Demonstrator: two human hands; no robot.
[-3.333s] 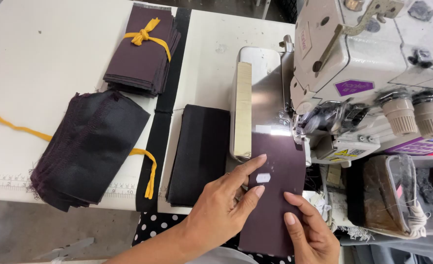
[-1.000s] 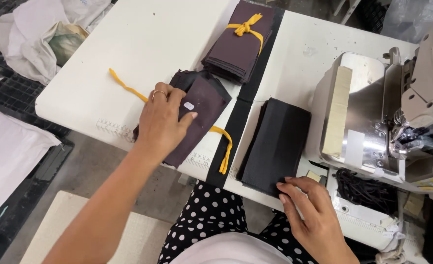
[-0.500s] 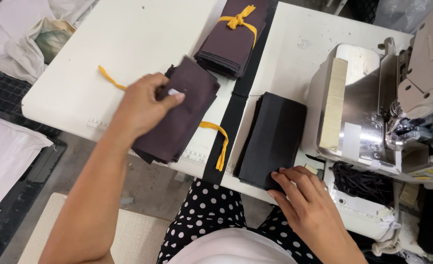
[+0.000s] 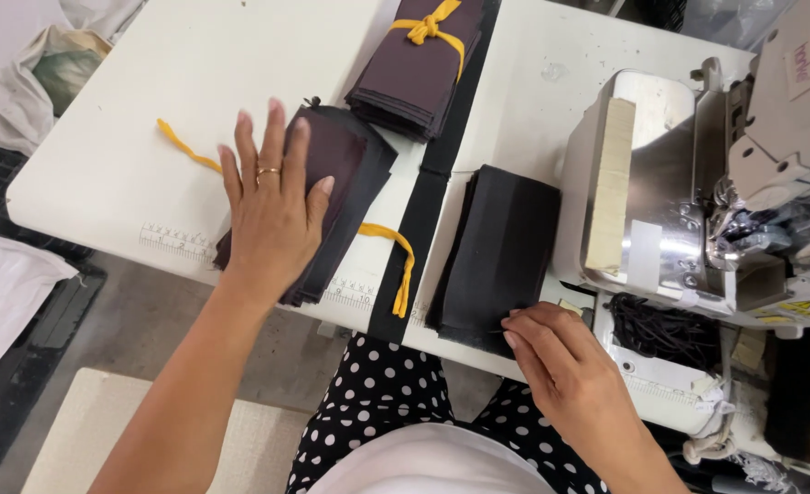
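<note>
The left hand (image 4: 272,215) lay flat, fingers spread wide, on the loose maroon fabric pile (image 4: 336,183); beside that pile, the right hand (image 4: 561,361) pinched the black stack (image 4: 501,252).

I see a dark plum fabric stack (image 4: 332,183) with a yellow tie strip (image 4: 396,265), a black fabric stack (image 4: 501,256), a white table (image 4: 130,119), and a black-and-white polka-dot garment (image 4: 378,402).

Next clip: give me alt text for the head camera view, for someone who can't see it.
A person's left hand lies flat on a loose stack of dark fabric pieces on a white table, while the right hand pinches the near edge of a black fabric stack. A sewing machine stands to the right; a yellow-tied bundle lies farther back.
</note>
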